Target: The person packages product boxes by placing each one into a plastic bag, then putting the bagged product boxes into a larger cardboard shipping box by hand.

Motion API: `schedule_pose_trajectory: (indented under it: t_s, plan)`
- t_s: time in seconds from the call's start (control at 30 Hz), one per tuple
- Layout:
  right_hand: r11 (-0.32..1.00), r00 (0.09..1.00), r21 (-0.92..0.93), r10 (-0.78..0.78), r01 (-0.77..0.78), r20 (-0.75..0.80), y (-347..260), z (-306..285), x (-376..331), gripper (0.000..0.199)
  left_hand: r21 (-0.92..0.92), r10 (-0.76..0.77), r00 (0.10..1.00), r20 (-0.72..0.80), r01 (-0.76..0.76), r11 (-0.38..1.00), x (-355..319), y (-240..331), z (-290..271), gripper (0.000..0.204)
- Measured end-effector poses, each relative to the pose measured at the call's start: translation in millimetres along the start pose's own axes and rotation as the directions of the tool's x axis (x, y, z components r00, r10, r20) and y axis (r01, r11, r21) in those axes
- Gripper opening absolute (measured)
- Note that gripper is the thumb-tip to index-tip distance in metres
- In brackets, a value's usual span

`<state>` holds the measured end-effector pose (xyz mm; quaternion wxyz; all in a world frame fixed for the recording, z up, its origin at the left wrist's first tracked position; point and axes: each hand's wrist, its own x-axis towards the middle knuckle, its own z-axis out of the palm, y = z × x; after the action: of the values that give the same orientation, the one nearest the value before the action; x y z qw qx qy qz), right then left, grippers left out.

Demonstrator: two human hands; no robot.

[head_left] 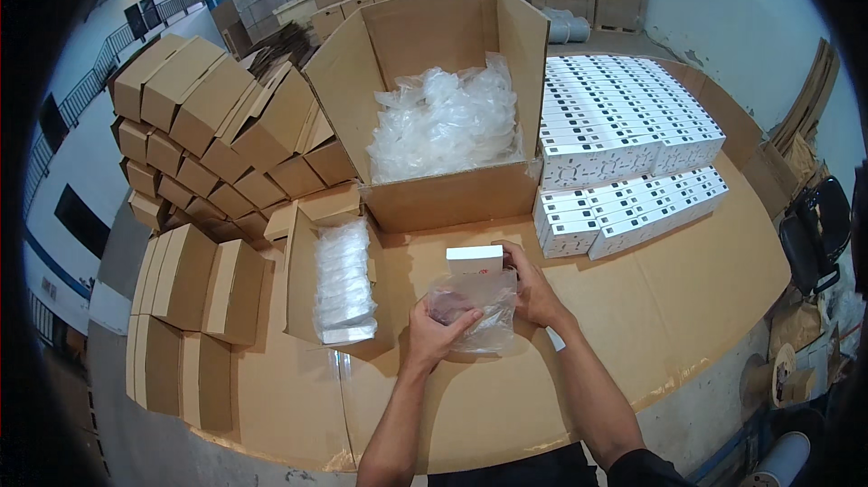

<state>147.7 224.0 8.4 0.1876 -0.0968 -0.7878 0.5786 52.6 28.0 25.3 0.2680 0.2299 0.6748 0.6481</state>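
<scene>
In front of me, my right hand is closed around the right side of a small flat white box. A clear plastic bag covers the lower part of the box, whose upper end stands out above it. My left hand pinches the bag at its left side, thumb lying across the front. Just left of my hands stands an open cardboard carton with a row of white boxes in clear bags. Whether the held box sits fully inside its bag I cannot tell.
A large open carton full of loose clear bags stands beyond my hands. White boxes are stacked in rows at the right. Brown cartons pile up at the left, with several more nearer me on the cardboard-covered table.
</scene>
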Motion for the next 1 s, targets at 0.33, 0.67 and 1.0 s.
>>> schedule_pose_trajectory:
  t_s: [0.33,0.67,1.0]
  plan:
    - [0.996,0.998,-0.081,-0.031,0.027,-0.054,4,-2,-3,0.084,-0.025,0.036,0.999,0.032,-0.035,0.999,3,-1,0,0.044]
    - [0.968,0.999,0.249,-0.015,0.007,0.03,17,-2,3,0.059,0.006,0.062,0.998,0.027,-0.062,0.998,3,-9,0,0.043]
    - [0.997,0.996,0.061,-0.05,0.045,0.073,6,0,3,0.063,0.043,0.026,1.0,0.015,-0.027,0.999,4,-8,-1,0.044]
